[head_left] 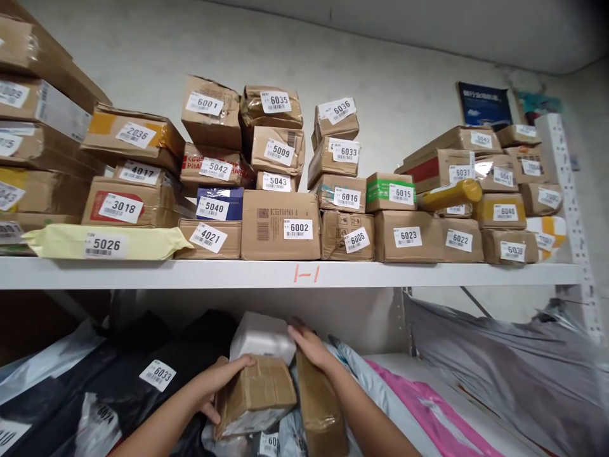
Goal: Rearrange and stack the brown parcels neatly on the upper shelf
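Low in the view, my left hand grips a small brown cardboard box, thumb on its top and fingers curled round its left side. Just behind that box sits a silvery grey wrapped package. My right hand reaches to the right side of the silvery package with fingers stretched out, over the top end of a long taped cardboard box. Whether this hand bears any weight I cannot tell. Beneath the small box, a bag with a partly hidden label shows.
Overhead, a white shelf marked 1-1 holds many stacked, numbered cardboard boxes and a yellow parcel. Black bags lie left of my hands, a pink bag and grey sheeting to the right. A perforated post stands at right.
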`<control>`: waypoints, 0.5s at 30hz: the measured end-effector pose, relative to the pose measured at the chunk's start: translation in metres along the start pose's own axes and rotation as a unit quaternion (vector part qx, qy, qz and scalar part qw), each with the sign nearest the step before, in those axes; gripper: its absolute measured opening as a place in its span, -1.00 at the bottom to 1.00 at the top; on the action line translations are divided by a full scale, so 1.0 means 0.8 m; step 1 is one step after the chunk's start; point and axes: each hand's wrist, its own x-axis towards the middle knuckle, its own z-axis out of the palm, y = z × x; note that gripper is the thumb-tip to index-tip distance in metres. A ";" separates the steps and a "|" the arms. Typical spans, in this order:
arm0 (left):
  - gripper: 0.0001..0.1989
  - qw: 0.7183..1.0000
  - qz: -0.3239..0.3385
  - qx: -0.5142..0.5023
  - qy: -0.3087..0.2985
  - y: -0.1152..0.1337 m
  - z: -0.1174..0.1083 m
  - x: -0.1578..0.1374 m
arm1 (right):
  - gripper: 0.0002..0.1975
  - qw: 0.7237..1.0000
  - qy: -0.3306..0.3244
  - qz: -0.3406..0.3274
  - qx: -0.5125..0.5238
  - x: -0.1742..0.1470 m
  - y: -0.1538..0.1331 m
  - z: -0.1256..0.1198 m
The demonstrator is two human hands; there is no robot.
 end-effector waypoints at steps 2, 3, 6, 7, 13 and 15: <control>-0.26 1.000 0.000 -0.007 0.024 -0.001 0.001 0.004 | -0.26 0.999 -0.028 -0.020 -0.038 -0.010 -0.006 0.011; -0.23 0.999 0.008 0.002 0.037 -0.002 0.000 0.006 | -0.24 0.998 -0.028 -0.024 -0.055 -0.016 -0.009 0.017; -0.16 0.991 0.046 0.104 0.066 -0.004 -0.002 0.017 | -0.25 0.995 -0.001 -0.022 -0.095 -0.030 -0.013 0.026; -0.14 0.985 0.058 0.143 0.072 -0.003 -0.002 0.022 | -0.26 0.995 0.006 -0.019 -0.103 -0.034 -0.013 0.026; 0.11 0.981 0.076 0.153 0.096 -0.001 0.016 0.052 | -0.22 0.992 0.054 0.010 -0.117 -0.040 -0.007 0.013; 0.15 0.979 0.087 0.117 0.142 -0.005 0.024 0.057 | -0.19 0.991 0.051 0.008 -0.121 -0.043 -0.002 0.010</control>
